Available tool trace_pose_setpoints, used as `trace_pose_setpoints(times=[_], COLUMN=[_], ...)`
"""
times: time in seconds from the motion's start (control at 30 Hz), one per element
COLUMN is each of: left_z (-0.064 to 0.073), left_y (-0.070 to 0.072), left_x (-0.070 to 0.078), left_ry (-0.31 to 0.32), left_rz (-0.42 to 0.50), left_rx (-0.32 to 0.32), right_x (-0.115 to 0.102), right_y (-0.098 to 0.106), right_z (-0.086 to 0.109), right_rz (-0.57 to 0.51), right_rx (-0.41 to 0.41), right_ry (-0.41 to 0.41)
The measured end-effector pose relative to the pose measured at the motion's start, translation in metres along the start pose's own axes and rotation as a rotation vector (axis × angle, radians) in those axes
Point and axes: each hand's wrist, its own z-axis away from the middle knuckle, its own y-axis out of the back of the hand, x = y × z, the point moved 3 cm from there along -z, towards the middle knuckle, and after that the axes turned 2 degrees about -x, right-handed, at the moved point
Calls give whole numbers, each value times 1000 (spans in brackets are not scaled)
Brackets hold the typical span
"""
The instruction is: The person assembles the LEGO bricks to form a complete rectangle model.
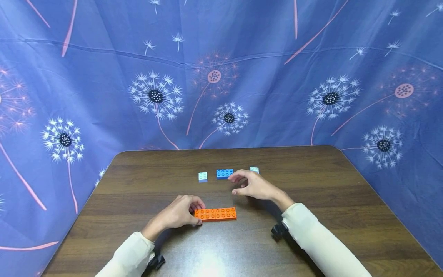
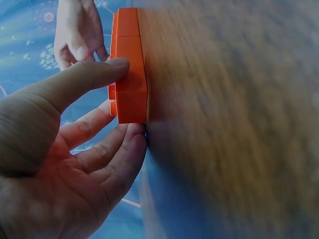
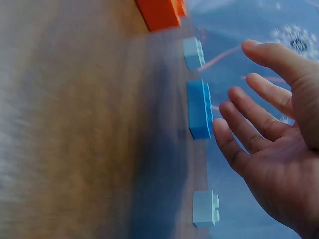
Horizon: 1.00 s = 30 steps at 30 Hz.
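Sleeves cropped, L grip pinches orange bricks, R grip, wide, prob. part-hides blue brick.

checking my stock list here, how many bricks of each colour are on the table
Orange bricks, set end to end: 2
Blue brick: 1
Small pale blue bricks: 2
Total: 5

Orange brick cut off at right wrist view's top
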Motion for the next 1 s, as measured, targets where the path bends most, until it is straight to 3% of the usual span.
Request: trace_pose_setpoints(times=[0.4, 0.73, 1.0], left_z=[1, 2, 2], left_y=[0, 1, 1], left_x=[0, -1, 0], left_ry=[13, 17, 9], left_rz=[-9, -4, 1], left_rx=[0, -3, -8], right_x=[23, 34, 45], right_y=[15, 8, 3], right_z=[-31, -51, -57], right_rz=[-30, 53, 18], right_rx=[138, 152, 112], right_ry=[-54, -123, -187])
